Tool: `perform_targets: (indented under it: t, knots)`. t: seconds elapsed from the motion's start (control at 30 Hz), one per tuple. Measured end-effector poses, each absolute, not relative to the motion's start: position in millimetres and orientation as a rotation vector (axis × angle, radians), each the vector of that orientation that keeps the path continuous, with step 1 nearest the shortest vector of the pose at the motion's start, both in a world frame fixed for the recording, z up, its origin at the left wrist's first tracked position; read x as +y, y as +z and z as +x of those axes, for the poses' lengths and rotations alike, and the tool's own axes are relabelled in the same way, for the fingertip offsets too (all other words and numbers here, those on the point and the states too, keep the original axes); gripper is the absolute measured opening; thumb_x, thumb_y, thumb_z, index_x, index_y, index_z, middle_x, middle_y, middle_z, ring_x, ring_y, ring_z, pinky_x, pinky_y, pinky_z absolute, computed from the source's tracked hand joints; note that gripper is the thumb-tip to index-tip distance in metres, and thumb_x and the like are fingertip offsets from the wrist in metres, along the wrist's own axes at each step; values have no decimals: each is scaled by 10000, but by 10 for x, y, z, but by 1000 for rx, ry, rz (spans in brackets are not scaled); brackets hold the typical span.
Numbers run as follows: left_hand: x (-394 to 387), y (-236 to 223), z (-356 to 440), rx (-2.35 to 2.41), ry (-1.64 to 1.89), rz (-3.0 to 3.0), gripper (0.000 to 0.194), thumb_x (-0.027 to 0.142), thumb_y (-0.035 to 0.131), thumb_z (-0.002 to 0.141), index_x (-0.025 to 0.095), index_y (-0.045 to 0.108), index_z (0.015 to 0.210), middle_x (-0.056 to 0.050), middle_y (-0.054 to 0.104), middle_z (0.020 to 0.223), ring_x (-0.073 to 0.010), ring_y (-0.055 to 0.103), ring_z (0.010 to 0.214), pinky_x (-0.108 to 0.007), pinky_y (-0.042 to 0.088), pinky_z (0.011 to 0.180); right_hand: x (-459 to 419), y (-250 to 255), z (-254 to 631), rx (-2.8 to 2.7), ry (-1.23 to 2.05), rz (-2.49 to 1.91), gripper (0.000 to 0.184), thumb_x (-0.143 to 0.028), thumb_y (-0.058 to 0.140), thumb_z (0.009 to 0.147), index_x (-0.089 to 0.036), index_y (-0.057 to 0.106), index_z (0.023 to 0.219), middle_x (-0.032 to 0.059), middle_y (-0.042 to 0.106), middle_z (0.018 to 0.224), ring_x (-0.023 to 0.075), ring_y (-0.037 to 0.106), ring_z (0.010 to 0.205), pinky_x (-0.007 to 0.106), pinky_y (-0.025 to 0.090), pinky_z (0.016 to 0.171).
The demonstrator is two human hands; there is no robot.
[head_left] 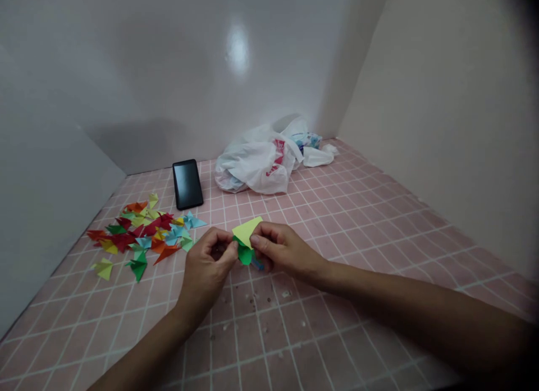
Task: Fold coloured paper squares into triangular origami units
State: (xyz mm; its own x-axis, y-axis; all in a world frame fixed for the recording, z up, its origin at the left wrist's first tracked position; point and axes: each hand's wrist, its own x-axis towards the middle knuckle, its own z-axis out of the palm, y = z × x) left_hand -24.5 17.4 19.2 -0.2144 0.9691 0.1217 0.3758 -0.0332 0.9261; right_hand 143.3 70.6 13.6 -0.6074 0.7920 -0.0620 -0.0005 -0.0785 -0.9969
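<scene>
Both my hands meet low over the pink tiled floor [345,222]. My right hand [280,248] pinches a yellow-green paper piece [246,231] together with a green folded paper piece [245,254]. My left hand [208,265] is curled, its thumb and fingertips pinching the green piece from the left. A bit of blue paper [257,264] shows under my right fingers. A heap of several coloured folded paper pieces [143,234] lies to the left of my hands.
A black phone [187,183] lies face up behind the paper heap. A crumpled white plastic bag [269,158] sits against the back wall. Grey walls close in at the left, back and right. Small crumbs dot the tiles near my wrists.
</scene>
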Motion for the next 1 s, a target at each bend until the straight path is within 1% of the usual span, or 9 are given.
perform_targets:
  t: [0.07,0.13,0.23,0.33,0.5,0.63,0.7,0.83,1.0]
  knots:
    - [155,191,-245,1657,1342,1607,102,248,633,816,206,603,728,25,579,673,-119,526,580,-231,423,562,685,118,1417,-1555,1882,-864,299,-425,555,909,-179,527,742,-36,537,589,80,483,454,206,381,447]
    - [135,187,-240,1655,1393,1813,90,201,618,827,207,601,739,22,584,691,-116,535,588,-227,433,571,675,100,1405,-1466,1986,-877,328,-438,534,923,-173,536,730,-33,548,574,76,482,421,204,380,430]
    - [118,173,-227,1660,1405,2001,98,156,599,832,206,593,749,23,579,686,-111,541,579,-222,439,564,674,89,1400,-1360,2054,-899,318,-393,524,929,-168,537,704,-34,547,549,68,468,401,195,359,416]
    - [116,153,-220,1685,1393,1999,84,155,599,833,206,593,766,22,583,691,-111,560,578,-221,454,561,673,90,1404,-1382,2084,-871,303,-374,558,912,-166,537,693,-39,540,541,66,473,412,191,358,421]
    - [110,112,-221,1700,1393,1918,57,167,623,810,207,604,775,20,596,698,-123,591,592,-233,483,580,663,112,1410,-1503,2006,-858,317,-397,640,868,-167,532,679,-50,522,537,64,471,435,193,359,440]
    - [92,88,-220,1690,1374,1891,50,181,623,825,207,605,787,17,602,709,-127,609,600,-240,500,594,666,126,1411,-1562,1953,-928,284,-333,620,880,-163,541,668,-47,521,529,61,468,440,184,351,440]
    - [87,86,-222,1680,1355,1869,23,185,630,829,207,631,836,7,630,743,-134,629,625,-246,514,615,671,120,1408,-1580,1921,-952,279,-300,607,884,-163,534,652,-48,513,525,59,461,436,182,345,436]
    - [92,103,-229,1654,1326,1917,155,169,627,841,201,680,983,-11,669,796,-145,653,676,-246,531,643,679,99,1399,-1609,1851,-991,273,-242,594,876,-167,515,625,-51,499,515,54,441,419,181,324,414]
    - [110,118,-226,1581,1296,2067,132,145,604,868,189,693,954,-35,681,820,-152,666,716,-241,540,651,697,115,1399,-1588,1862,-1058,243,-174,556,868,-167,524,627,-51,498,489,52,427,397,181,298,391]
